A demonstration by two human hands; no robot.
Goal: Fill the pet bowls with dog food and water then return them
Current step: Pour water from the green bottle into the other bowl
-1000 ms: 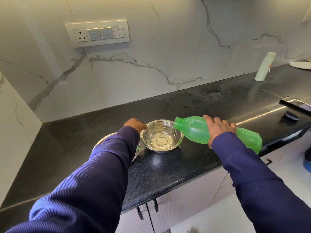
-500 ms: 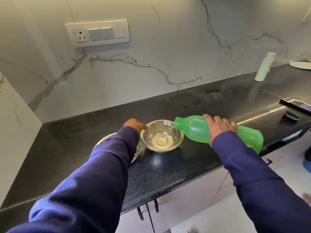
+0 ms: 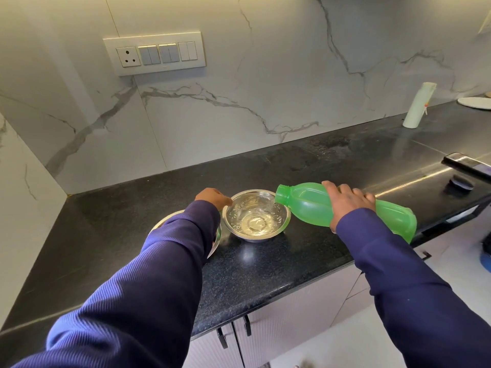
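From my feed the scene is evenly and fairly brightly lit, daylight-toned, with the strongest light coming in from the right. It lays a long streak of glare across the black granite countertop (image 3: 132, 235) near the right edge, and a softer sheen sits on it in front of the steel bowl (image 3: 256, 216). The bowl's water and rim sparkle with small highlights. The marble backsplash (image 3: 265, 88) falls off to grey shade toward the left corner. The green bottle (image 3: 305, 205) glows translucent. Wide-angle distortion bows the counter edge and stretches both sleeves at the bottom. Focus is crisp mid-frame; the far right edge is softer.
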